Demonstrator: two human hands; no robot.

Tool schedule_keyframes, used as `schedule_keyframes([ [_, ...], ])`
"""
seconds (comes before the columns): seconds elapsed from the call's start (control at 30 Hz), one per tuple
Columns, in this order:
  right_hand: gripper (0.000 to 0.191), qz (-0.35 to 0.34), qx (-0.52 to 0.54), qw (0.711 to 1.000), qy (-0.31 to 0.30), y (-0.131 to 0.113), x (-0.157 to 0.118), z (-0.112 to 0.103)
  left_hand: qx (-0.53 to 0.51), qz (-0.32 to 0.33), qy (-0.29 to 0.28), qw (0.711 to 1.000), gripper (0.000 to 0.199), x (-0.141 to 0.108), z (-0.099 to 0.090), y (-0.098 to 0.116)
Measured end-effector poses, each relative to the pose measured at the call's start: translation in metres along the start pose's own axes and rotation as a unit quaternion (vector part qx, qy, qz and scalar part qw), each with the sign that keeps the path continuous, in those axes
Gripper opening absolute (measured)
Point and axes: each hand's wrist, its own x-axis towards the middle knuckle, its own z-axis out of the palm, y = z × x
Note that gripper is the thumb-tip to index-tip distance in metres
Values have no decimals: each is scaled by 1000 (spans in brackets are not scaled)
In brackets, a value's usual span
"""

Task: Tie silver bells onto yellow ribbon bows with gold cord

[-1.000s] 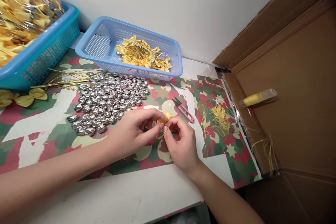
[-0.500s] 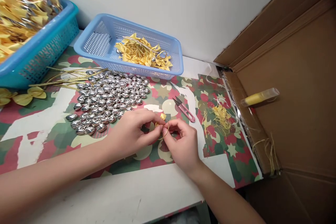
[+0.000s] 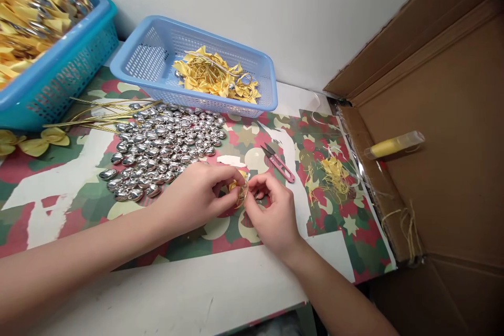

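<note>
My left hand pinches a yellow ribbon bow with a looped gold cord, thumb and forefinger together. Close beside it, my right hand is also closed, its thumb and fingertips pinching the same cord. The fingers hide most of the bow and the cord's ends. Left of the hands lies a spread pile of shiny silver beads. Just beyond my right hand rest pink thread snips, their blades pointing away to the upper left.
A blue basket holding yellow bows and gold cords stands behind the beads. At left, a teal basket carries a bagged heap of bows. Gold cords lie beside the beads. Yellow scraps lie rightward, before a cardboard wall with a yellow-filled tube.
My fingertips have shifted slightly around the cord; its loop now stands narrower between them and more of the bow shows by my left fingers. The camera view has moved a little.
</note>
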Motion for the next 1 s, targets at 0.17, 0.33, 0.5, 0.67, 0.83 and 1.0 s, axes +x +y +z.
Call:
schedule_keyframes([
  [0.17, 9, -14, -15, 1000, -10, 0, 1, 1, -1, -17, -12, 1000, 16, -1, 1, -2],
  [0.33, 8, 0, 11, 1000, -25, 1, 1, 2, 2, -38, -23, 999, 13, -2, -1, -2],
  [0.5, 9, -22, 12, 999, -40, 1, 1, 2, 6, -35, -30, 999, 13, -1, -1, -2],
  [0.67, 10, -57, 10, 998, -36, 3, 1, 3, 39, -35, -38, 998, 17, -1, -1, -6],
  [0.83, 11, -65, 29, 997, -24, 3, 2, 4, 59, -27, -50, 997, 18, -2, -1, -12],
  [1.0, 11, -41, 62, 997, -34, 2, 2, 5, 54, -10, -48, 997, 18, -3, 1, -16],
])
